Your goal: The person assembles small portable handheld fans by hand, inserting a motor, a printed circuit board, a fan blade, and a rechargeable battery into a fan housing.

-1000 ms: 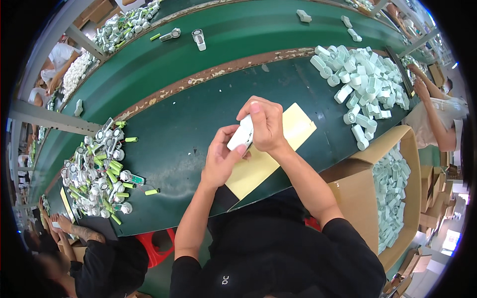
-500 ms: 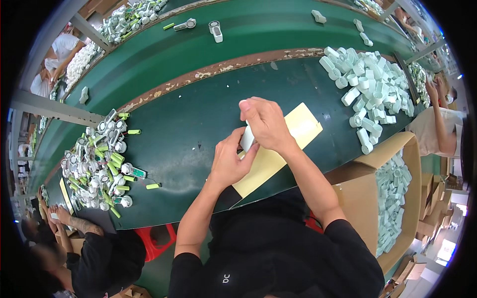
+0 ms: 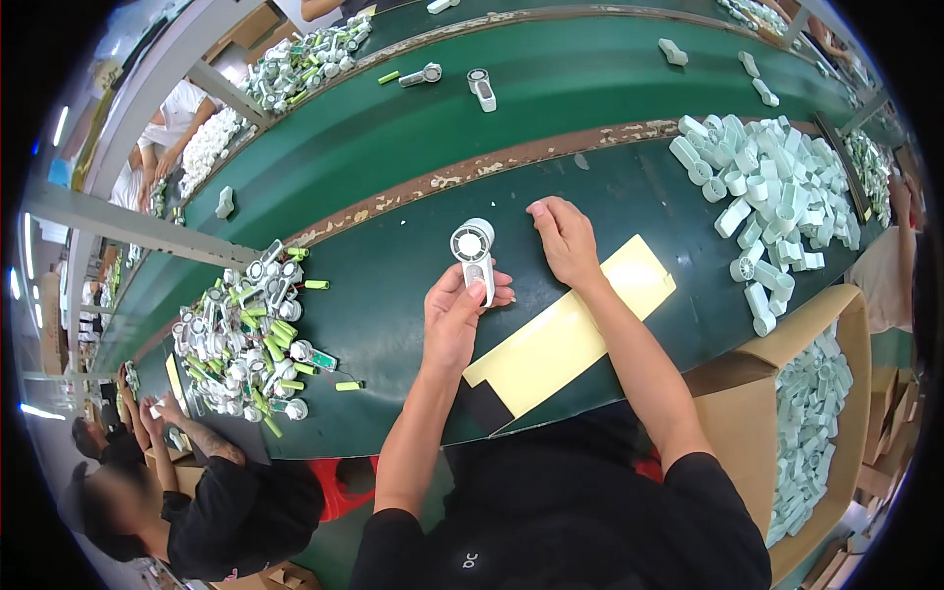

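Note:
My left hand (image 3: 454,320) grips a small white handheld fan (image 3: 479,270) by its handle, with the thumb across the front. The fan's round grille head points away from me, above my fingers. Apart from it, to the right, my right hand (image 3: 567,241) hovers over the green work surface with its fingers curled in; nothing shows in it, though its underside is hidden. Below the hands lies a yellow sheet (image 3: 560,344) over a black pad (image 3: 489,403), partly covered by my right forearm.
Wired fan innards with green batteries (image 3: 246,344) are heaped at left. Pale green shells (image 3: 777,187) pile up at right, above a cardboard box (image 3: 733,423) of similar shells. Beyond a chipped ledge runs a green conveyor (image 3: 570,79) bearing a few fans. A co-worker (image 3: 236,492) sits at lower left.
Both hands were together around the white piece. My right hand has come off it to the right, and my left hand now shows the fan face up. The whole view has shifted.

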`<state>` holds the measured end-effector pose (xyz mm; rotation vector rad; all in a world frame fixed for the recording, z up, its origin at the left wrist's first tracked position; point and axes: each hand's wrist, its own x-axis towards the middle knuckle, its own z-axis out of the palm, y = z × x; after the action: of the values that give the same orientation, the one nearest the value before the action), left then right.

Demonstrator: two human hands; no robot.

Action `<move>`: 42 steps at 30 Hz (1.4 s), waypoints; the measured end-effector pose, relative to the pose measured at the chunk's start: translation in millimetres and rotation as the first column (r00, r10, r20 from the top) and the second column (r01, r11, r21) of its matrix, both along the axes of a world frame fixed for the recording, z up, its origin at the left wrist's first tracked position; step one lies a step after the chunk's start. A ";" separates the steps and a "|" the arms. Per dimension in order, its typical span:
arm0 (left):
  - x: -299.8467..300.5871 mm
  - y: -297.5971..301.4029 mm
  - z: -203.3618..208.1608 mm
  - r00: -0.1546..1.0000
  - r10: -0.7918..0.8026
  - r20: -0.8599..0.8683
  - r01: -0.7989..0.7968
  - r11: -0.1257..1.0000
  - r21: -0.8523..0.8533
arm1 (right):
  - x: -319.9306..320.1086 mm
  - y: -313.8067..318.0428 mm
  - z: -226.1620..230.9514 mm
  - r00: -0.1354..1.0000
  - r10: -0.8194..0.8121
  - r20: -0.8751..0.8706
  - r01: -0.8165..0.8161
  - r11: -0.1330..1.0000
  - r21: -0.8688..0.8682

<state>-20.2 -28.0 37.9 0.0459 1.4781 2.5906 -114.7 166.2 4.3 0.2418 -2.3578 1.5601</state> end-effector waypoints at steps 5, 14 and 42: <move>-4.1 0.1 10.2 0.995 0.079 -0.054 -0.085 0.989 -0.123 | -3.3 -1.5 -1.5 0.999 -0.007 -0.032 0.010 0.997 0.083; -125.2 -31.0 -14.7 0.928 0.370 0.049 -0.310 0.836 -0.452 | -5.0 -0.3 0.9 0.998 0.006 -0.069 0.002 0.993 0.121; -98.6 -127.1 99.0 0.835 0.097 -0.541 -0.516 0.479 -0.710 | 7.5 -7.9 36.6 0.984 0.163 0.070 -0.177 0.860 0.479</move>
<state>-118.8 -155.2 136.9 0.2681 3.0369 1.7871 -107.2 158.3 40.9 0.5549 -2.7818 1.0061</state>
